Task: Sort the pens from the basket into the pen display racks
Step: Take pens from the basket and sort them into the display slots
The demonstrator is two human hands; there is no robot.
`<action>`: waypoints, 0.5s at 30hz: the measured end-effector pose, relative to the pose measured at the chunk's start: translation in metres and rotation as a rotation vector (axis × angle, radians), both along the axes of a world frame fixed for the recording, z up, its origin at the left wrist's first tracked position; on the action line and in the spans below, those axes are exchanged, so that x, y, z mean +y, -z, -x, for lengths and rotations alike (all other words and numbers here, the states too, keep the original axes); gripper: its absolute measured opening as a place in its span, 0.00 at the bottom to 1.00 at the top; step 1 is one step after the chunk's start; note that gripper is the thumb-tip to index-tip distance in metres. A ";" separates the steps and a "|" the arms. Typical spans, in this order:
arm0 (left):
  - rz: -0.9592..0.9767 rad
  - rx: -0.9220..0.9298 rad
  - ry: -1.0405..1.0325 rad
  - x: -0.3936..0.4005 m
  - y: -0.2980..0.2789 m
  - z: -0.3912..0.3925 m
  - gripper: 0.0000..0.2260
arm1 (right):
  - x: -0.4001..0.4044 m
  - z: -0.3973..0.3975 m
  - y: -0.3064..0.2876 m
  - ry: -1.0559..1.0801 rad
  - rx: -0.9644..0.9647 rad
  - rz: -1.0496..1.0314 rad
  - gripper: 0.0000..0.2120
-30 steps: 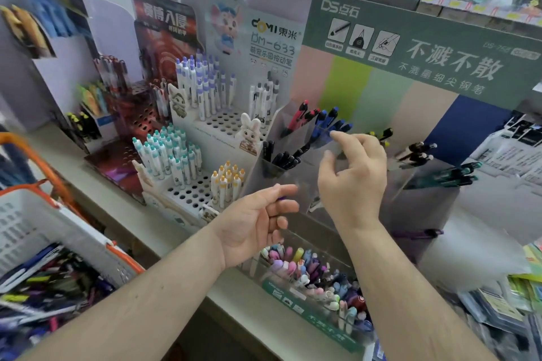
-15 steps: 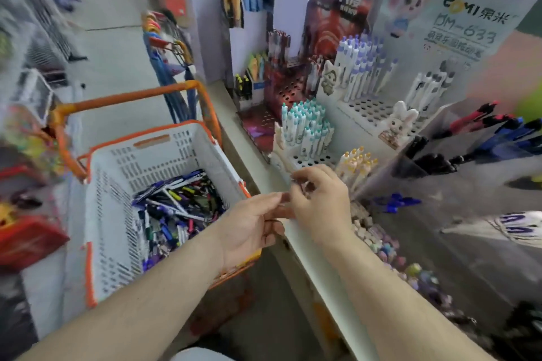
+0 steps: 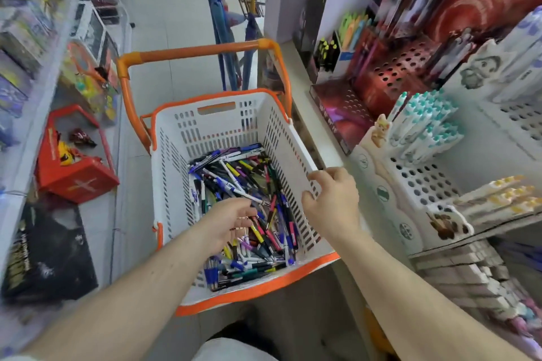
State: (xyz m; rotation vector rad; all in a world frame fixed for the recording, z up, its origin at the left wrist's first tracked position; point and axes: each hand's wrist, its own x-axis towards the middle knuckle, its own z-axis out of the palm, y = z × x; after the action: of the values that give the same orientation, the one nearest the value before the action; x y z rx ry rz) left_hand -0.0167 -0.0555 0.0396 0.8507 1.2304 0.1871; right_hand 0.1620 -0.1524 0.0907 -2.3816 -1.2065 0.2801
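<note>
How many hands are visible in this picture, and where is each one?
2. The left hand is inside the white basket, just above the pens. The right hand grips the basket's right rim. None seems hidden.

One white basket point(image 3: 281, 137); pens point(image 3: 243, 202) too many to count; two hands; one red box point(image 3: 85, 181).

White basket point(image 3: 223, 128) with orange rim and handle beside the shelf, loose pens point(image 3: 249, 184) heaped inside, left hand point(image 3: 231, 221) down among them with fingers relaxed, right hand point(image 3: 331, 199) gripping the basket's right wall, pen display racks point(image 3: 425, 155) just right.
</note>
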 end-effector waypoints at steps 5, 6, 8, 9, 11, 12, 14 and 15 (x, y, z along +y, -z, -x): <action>0.079 0.231 0.005 0.020 0.039 0.001 0.21 | 0.015 0.004 0.024 -0.012 -0.282 0.212 0.31; 0.093 0.272 0.035 0.020 0.048 -0.003 0.25 | 0.016 0.002 0.029 -0.007 -0.319 0.245 0.33; 0.080 0.395 0.111 0.021 0.067 -0.014 0.35 | 0.018 -0.002 0.036 0.019 -0.310 0.313 0.36; 0.045 0.503 0.141 0.023 0.075 -0.020 0.39 | 0.018 -0.004 0.039 0.031 -0.264 0.332 0.36; -0.039 0.760 0.205 0.027 0.089 -0.030 0.44 | 0.017 -0.007 0.045 0.035 -0.174 0.334 0.36; -0.058 0.841 0.219 0.028 0.092 -0.033 0.45 | 0.016 -0.007 0.047 0.027 -0.160 0.326 0.37; -0.085 0.914 0.230 0.028 0.098 -0.037 0.47 | 0.013 -0.009 0.051 0.012 -0.154 0.302 0.38; -0.089 0.940 0.249 0.027 0.099 -0.037 0.49 | 0.012 -0.010 0.051 0.014 -0.139 0.293 0.40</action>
State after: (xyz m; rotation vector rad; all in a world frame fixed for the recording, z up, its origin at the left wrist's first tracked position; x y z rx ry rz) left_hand 0.0202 -0.0288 -0.0596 1.2162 1.9683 -0.4136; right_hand 0.1718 -0.1400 0.0393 -2.6984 -1.2861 0.3096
